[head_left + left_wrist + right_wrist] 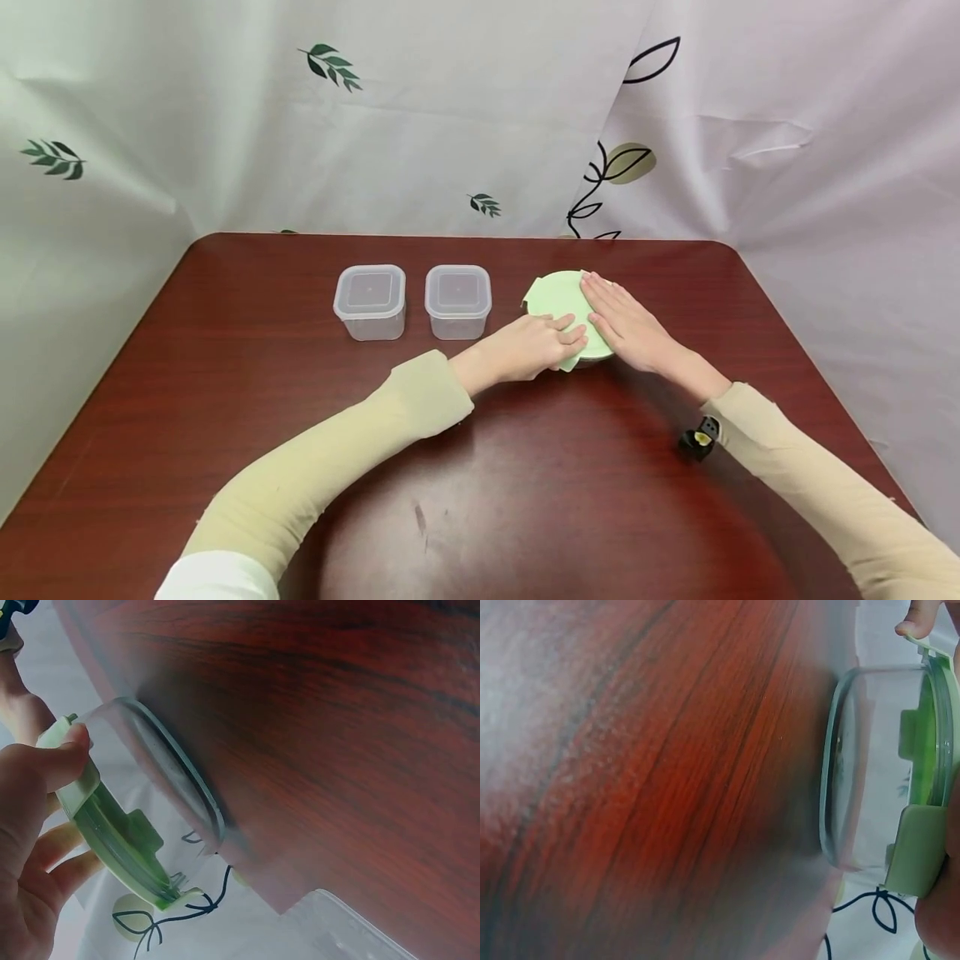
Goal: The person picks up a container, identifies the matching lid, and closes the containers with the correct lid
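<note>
A glass food container (870, 769) stands on the table with a pale green lid (557, 292) on top. The lid has side flaps; one green flap (919, 851) hangs down against the glass in the right wrist view. My left hand (531, 346) grips the lid's near-left edge, fingers spread over the top and thumb (71, 754) against a flap at the side. In the right wrist view, that flap sticks outward under the left thumb. My right hand (628, 325) lies flat across the lid's right part, fingers straight. Glass walls show clear, with nothing visible inside.
Two clear plastic boxes with lids, a left one (371, 304) and a right one (458, 304), stand left of the glass container. The dark red wooden table (570, 500) ends at a white curtain (450, 108) with leaf prints. A black wrist device (700, 438) is at the right cuff.
</note>
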The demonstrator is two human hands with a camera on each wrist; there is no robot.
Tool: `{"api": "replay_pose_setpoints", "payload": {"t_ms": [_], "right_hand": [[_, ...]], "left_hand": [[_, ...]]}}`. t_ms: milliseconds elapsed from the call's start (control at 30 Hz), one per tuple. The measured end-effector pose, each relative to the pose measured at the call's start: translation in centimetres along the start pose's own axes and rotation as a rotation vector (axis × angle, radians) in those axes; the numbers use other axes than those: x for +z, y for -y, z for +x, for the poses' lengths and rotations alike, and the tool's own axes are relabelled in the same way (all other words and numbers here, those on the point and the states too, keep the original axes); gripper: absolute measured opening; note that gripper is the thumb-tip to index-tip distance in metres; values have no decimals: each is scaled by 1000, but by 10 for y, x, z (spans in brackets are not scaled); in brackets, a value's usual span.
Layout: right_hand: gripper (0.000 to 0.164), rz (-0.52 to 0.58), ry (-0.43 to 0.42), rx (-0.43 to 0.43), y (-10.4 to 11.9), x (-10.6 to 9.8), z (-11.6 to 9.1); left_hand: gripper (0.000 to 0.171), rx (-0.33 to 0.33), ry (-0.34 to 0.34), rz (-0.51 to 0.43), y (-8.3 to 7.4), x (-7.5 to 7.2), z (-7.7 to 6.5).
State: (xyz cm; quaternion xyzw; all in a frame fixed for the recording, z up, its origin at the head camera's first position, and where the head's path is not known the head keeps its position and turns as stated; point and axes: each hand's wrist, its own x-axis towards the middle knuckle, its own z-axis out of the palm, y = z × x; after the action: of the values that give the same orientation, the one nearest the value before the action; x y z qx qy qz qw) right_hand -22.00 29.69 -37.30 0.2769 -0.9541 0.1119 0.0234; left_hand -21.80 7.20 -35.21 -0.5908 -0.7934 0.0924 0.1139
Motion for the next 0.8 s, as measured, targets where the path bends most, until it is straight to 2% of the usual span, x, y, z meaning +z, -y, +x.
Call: {"api": "replay_pose_setpoints", "payload": {"t_ms": [367,800], "right_hand": [[55,45,-16,-21,0,1,-1],[54,34,-48,-40,0,1,-1]], "left_hand": [[43,9,-5,13,-3,0,1],[41,-11,-71,-26,-2,7,-3]]}}
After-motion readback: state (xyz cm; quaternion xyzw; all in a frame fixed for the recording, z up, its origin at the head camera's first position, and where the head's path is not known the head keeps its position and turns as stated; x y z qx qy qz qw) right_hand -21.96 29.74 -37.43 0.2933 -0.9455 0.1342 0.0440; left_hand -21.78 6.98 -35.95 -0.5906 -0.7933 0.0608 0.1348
